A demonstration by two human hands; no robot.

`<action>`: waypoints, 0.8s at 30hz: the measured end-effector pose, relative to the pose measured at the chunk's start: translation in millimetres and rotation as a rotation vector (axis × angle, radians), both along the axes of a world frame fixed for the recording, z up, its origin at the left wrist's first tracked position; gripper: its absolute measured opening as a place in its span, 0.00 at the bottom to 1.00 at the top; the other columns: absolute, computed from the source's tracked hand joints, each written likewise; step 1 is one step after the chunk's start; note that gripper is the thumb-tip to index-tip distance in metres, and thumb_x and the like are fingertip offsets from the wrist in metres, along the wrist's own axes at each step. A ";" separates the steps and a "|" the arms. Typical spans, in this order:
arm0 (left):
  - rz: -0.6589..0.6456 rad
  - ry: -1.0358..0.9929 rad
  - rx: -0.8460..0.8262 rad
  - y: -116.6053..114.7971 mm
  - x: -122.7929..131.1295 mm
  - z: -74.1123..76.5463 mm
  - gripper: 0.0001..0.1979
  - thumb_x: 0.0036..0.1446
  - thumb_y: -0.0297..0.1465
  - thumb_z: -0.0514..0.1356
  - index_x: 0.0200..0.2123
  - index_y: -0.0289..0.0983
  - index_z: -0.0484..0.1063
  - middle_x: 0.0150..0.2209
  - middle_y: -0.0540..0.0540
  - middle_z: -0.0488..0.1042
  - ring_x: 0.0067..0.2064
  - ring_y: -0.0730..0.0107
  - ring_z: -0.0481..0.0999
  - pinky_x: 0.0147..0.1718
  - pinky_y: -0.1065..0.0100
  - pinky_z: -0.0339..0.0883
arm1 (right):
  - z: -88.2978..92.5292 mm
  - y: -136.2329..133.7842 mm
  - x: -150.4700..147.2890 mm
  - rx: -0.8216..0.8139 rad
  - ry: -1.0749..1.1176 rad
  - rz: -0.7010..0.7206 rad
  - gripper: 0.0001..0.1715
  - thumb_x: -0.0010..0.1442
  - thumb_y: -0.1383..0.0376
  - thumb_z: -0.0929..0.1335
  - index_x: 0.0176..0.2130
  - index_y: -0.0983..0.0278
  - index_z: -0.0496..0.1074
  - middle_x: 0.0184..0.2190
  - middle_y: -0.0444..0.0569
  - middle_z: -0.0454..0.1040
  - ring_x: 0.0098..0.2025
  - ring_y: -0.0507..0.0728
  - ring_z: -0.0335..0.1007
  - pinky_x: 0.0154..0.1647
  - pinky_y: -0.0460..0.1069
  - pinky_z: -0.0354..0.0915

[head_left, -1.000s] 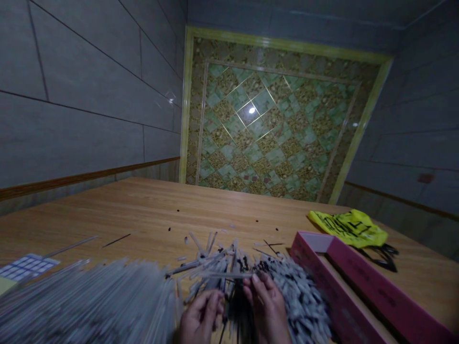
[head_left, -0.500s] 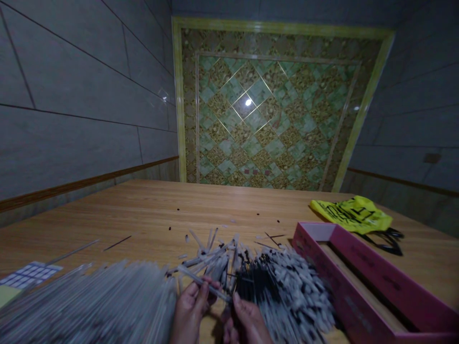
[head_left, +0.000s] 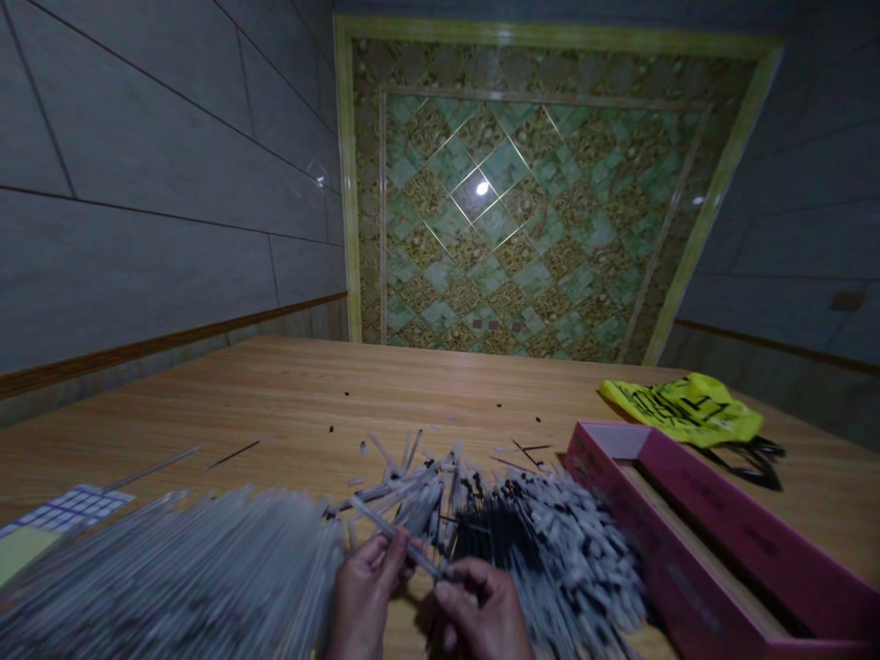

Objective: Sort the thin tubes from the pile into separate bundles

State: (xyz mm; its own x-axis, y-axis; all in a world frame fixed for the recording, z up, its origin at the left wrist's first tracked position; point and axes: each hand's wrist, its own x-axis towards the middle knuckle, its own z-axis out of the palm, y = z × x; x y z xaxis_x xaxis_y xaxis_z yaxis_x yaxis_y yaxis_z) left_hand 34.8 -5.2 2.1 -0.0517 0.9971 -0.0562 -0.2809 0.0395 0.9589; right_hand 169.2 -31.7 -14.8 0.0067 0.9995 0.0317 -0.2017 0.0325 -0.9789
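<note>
The left hand (head_left: 368, 587) pinches a thin, clear tube (head_left: 381, 523) between thumb and fingertips near its middle, while the right hand (head_left: 481, 605) has thumb and forefinger curled together on its near end. The relation that matters is the tube's slant: its long axis runs from the far left, where one end stands free beyond the left fingers, down to the near right, where the other end meets the right fingertips, so the right hand is nearer that end and the left hand nearer the middle. The left hand reaches up from the near edge with thumb uppermost; the right hand comes in lower, its knuckles bent and its back partly upward. Just beyond the hands, loose tubes (head_left: 426, 504) lie in a jumble on the tabletop (head_left: 426, 385). A broad pile of clear tubes (head_left: 206, 568) spreads toward the near left corner, and a dark, grey-tipped bundle (head_left: 588, 541) lies just right of the right hand. Beyond that stands a pink open box (head_left: 749, 550) along the right edge, with a yellow bag (head_left: 687, 408) behind it toward the far right corner.
</note>
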 end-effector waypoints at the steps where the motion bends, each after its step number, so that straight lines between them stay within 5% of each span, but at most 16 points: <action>1: 0.007 0.003 0.000 -0.1 0.1 0.7 0.18 0.45 0.43 0.63 0.30 0.32 0.77 0.25 0.44 0.77 0.25 0.70 0.72 0.26 0.73 0.66 | 0.2 -0.4 -1.0 -0.015 -0.009 0.004 0.27 0.44 0.45 0.70 0.24 0.67 0.67 0.10 0.43 0.67 0.08 0.47 0.57 0.09 0.40 0.48; 5: 0.029 0.024 0.001 -1.0 1.6 5.2 0.19 0.42 0.43 0.65 0.29 0.32 0.78 0.25 0.43 0.78 0.24 0.68 0.72 0.25 0.72 0.66 | 1.0 -1.4 -2.3 -0.044 -0.054 0.046 0.29 0.51 0.44 0.65 0.20 0.67 0.65 0.09 0.43 0.64 0.08 0.46 0.55 0.08 0.40 0.46; 10: 0.043 0.009 -0.013 -1.2 1.6 4.2 0.19 0.40 0.43 0.66 0.29 0.33 0.78 0.26 0.43 0.78 0.25 0.67 0.74 0.24 0.73 0.66 | 5.7 -3.5 -3.0 0.058 -0.039 -0.145 0.24 0.40 0.50 0.74 0.24 0.67 0.67 0.13 0.40 0.65 0.12 0.47 0.59 0.12 0.41 0.55; 15: 0.034 -0.020 -0.015 -0.9 0.5 2.2 0.18 0.43 0.41 0.65 0.31 0.32 0.78 0.27 0.43 0.79 0.26 0.67 0.74 0.26 0.72 0.67 | 8.7 -4.6 -4.8 -0.030 -0.038 -0.048 0.27 0.50 0.45 0.66 0.20 0.66 0.65 0.10 0.41 0.62 0.08 0.46 0.54 0.08 0.41 0.51; 20: 0.054 -0.038 -0.037 -1.5 1.2 5.3 0.18 0.40 0.42 0.66 0.28 0.32 0.78 0.26 0.42 0.79 0.24 0.67 0.73 0.24 0.71 0.66 | 8.1 -4.0 -3.7 0.074 -0.008 -0.134 0.23 0.41 0.51 0.74 0.24 0.66 0.66 0.15 0.40 0.66 0.14 0.47 0.60 0.14 0.41 0.57; 24: 0.048 -0.038 -0.034 -2.1 2.4 6.9 0.18 0.40 0.42 0.66 0.27 0.33 0.78 0.25 0.43 0.78 0.23 0.68 0.72 0.22 0.72 0.65 | 6.1 -4.2 -5.4 -0.029 -0.008 -0.010 0.26 0.50 0.45 0.66 0.22 0.66 0.65 0.10 0.40 0.63 0.09 0.45 0.53 0.08 0.40 0.48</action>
State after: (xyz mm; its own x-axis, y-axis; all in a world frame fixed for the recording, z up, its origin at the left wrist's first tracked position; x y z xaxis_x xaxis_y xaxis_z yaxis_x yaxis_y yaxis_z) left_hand 37.2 -7.3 9.0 -0.0965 0.9910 -0.0933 -0.3196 0.0579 0.9458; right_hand 163.8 -35.9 -8.7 0.0163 0.9999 0.0033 -0.1934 0.0064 -0.9811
